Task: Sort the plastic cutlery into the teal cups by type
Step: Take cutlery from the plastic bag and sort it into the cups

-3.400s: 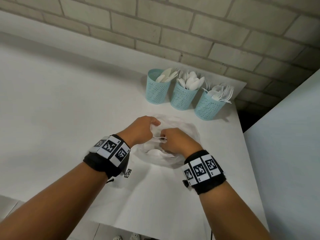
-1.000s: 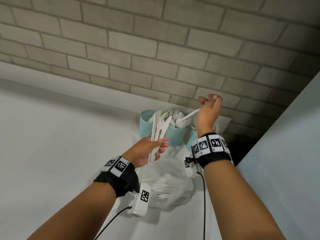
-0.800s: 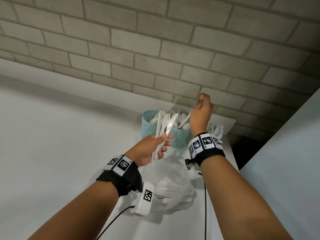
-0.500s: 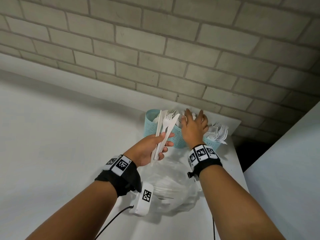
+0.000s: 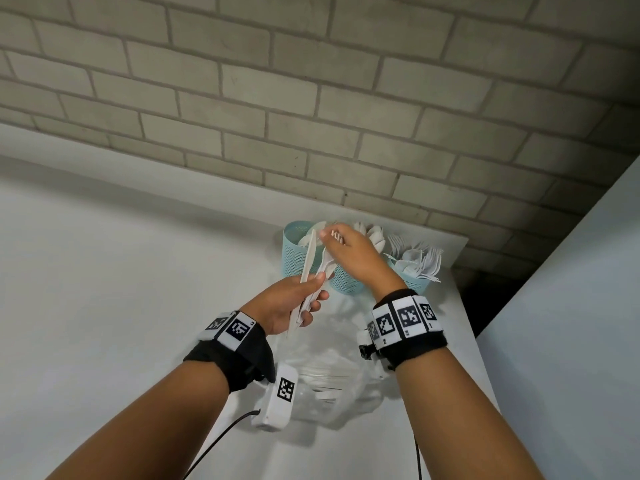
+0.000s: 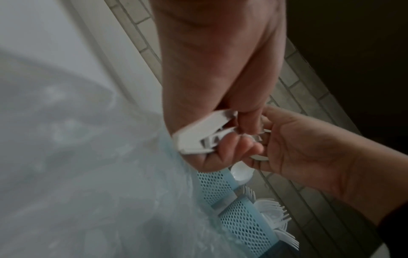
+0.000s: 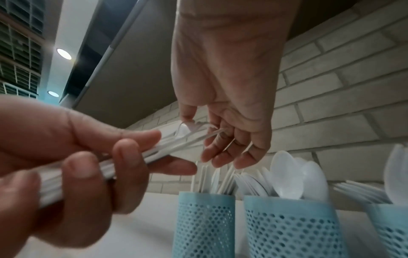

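Note:
Three teal mesh cups stand at the table's back edge: the left cup (image 5: 295, 252) (image 7: 205, 225) holds knives, the middle cup (image 5: 346, 284) (image 7: 291, 228) spoons, the right cup (image 5: 414, 280) (image 7: 392, 233) forks. My left hand (image 5: 313, 289) (image 7: 123, 157) grips a bundle of white cutlery (image 5: 310, 268) (image 7: 176, 141) (image 6: 196, 137) by the handles, in front of the left cup. My right hand (image 5: 329, 235) (image 7: 194, 125) reaches over from the right and pinches the head of a fork (image 5: 335, 234) at the top of that bundle.
A clear plastic bag (image 5: 332, 386) with more white cutlery lies on the white table (image 5: 104, 306) beneath my wrists. A brick wall (image 5: 311, 98) rises just behind the cups. The table ends at the right, beside a white panel (image 5: 571, 341).
My right hand lowered a spoon into the middle cup and let it go. It then moved left to the bundle and took hold of the fork's head. My left hand stayed about where it was.

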Available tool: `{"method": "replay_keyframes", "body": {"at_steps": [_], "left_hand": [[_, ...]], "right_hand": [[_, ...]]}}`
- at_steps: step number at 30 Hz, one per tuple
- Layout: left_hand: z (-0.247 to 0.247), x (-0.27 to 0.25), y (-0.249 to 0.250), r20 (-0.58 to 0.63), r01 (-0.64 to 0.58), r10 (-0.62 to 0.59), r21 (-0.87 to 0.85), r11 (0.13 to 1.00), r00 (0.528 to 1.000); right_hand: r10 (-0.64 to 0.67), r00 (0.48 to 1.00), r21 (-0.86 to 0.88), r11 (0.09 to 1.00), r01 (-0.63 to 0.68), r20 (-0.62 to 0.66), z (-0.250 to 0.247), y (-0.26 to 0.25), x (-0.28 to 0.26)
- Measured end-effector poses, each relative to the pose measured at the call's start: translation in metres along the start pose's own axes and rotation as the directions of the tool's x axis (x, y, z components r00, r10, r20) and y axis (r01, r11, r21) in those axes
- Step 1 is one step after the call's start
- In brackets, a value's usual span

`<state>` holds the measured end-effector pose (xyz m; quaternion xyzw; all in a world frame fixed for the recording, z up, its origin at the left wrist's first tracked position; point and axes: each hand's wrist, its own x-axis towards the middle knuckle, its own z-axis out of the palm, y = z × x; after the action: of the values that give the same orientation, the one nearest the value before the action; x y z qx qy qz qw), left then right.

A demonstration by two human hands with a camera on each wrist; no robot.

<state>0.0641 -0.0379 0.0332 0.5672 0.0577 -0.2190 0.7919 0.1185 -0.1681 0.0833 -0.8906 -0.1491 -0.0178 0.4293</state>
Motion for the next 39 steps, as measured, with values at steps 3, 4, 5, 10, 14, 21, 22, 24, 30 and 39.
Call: {"method": "replay_keyframes", "body": {"at_steps": [3, 4, 5, 10, 14, 21, 22, 24, 30, 39], "left_hand": [[0.001, 0.000, -0.002, -0.028, 0.015, -0.013, 0.064, 0.998, 1.000], [0.001, 0.000, -0.002, -0.036, 0.021, -0.019, 0.075, 0.997, 0.999], [0.002, 0.000, -0.002, -0.042, 0.026, -0.023, 0.082, 0.996, 0.999], [0.017, 0.004, 0.000, 0.003, 0.046, -0.046, 0.031, 0.998, 0.999], [0.027, 0.007, 0.003, 0.078, 0.069, -0.068, -0.021, 0.997, 0.995], [0.025, 0.008, 0.009, 0.134, 0.077, -0.065, -0.086, 0.993, 0.989], [0.025, 0.008, 0.010, 0.140, 0.079, -0.064, -0.104, 0.992, 0.988], [0.026, 0.009, 0.010, 0.149, 0.079, -0.060, -0.127, 0.989, 0.987], [0.026, 0.006, 0.010, 0.155, 0.085, -0.062, -0.143, 0.986, 0.986], [0.019, 0.008, 0.010, 0.098, 0.059, -0.049, -0.105, 0.993, 0.994]], "right_hand": [[0.039, 0.999, -0.023, 0.999, -0.039, -0.007, 0.004, 0.003, -0.005], [0.051, 0.999, -0.060, 0.997, -0.052, -0.011, 0.004, 0.006, -0.005], [0.057, 0.998, -0.094, 0.994, -0.059, -0.024, 0.004, 0.009, -0.005], [0.041, 0.976, -0.093, 0.994, -0.062, -0.212, -0.006, 0.027, -0.004], [0.021, 0.927, -0.023, 0.999, -0.032, -0.375, -0.032, 0.035, -0.004], [-0.135, 0.528, -0.075, 0.988, 0.134, -0.839, -0.108, 0.040, -0.007], [-0.170, 0.492, -0.109, 0.982, 0.152, -0.854, -0.114, 0.041, -0.006], [-0.222, 0.472, -0.164, 0.973, 0.160, -0.853, -0.119, 0.049, 0.001], [-0.357, 0.625, -0.438, 0.898, 0.027, -0.694, -0.096, 0.087, 0.022], [0.224, 0.950, -0.571, 0.760, -0.309, -0.217, -0.090, 0.067, 0.002]]}}
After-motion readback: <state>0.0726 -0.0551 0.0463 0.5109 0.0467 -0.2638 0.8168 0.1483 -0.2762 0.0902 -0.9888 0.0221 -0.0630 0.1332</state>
